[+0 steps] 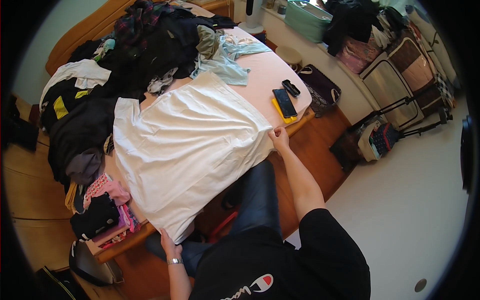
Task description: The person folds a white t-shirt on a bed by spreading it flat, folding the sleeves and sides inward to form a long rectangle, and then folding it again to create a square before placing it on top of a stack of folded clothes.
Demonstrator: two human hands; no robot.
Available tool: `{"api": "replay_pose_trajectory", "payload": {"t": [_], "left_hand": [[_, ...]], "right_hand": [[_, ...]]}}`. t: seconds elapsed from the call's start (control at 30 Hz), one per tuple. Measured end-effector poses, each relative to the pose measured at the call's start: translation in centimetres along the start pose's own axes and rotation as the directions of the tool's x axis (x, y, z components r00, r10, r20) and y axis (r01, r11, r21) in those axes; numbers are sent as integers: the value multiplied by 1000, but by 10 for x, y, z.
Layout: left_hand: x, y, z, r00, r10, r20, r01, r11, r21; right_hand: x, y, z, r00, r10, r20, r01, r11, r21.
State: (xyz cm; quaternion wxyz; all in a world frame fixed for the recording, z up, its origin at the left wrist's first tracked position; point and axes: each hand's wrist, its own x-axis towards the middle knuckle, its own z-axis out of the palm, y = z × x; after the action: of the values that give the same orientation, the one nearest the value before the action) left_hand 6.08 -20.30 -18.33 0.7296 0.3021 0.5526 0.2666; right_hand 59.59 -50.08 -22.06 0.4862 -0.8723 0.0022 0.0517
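Head view: I see my two hands at the near hem of a white shirt that lies spread flat on a bed with a pink sheet. My right hand is closed in a pinch on the shirt's hem corner at the bed's edge. My left hand, with a metal watch at the wrist, sits at the other hem corner where the cloth hangs over the edge; its fingers touch the cloth and look curled on it, though from this angle I cannot tell for sure that they grip it.

Just beyond my right hand, on the sheet, lies a dark phone on top of something flat and yellow, and a small black case lies a little farther out. Far beyond both hands, past the shirt's neck, is a heap of dark clothes, with a pale blue garment on its right side. Out past my left hand, on the near corner of the bed, small folded pink and black items are stacked. To the right of my right hand, well apart on the floor, stand suitcases along the wall. My jeans-clad knee is between my hands, below the bed edge.
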Motion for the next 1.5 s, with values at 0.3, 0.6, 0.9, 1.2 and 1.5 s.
{"api": "replay_pose_trajectory", "payload": {"t": [0.3,0.6,0.9,1.2,1.5], "left_hand": [[-14,11,-8,972,-142,189,131,989,66],[-12,22,-10,986,-72,148,67,997,38],[-7,25,-17,985,-122,120,116,992,53],[-10,24,-13,982,-154,107,146,986,78],[-13,29,-22,980,-182,81,178,983,48]], "right_hand": [[-3,-11,-6,949,198,246,-263,927,268],[1,-18,-26,986,77,144,-134,888,439],[-22,33,-33,965,215,152,-248,937,246],[-32,-7,-71,815,109,569,-125,992,-11],[-4,-181,-49,838,-318,443,42,848,529]]}}
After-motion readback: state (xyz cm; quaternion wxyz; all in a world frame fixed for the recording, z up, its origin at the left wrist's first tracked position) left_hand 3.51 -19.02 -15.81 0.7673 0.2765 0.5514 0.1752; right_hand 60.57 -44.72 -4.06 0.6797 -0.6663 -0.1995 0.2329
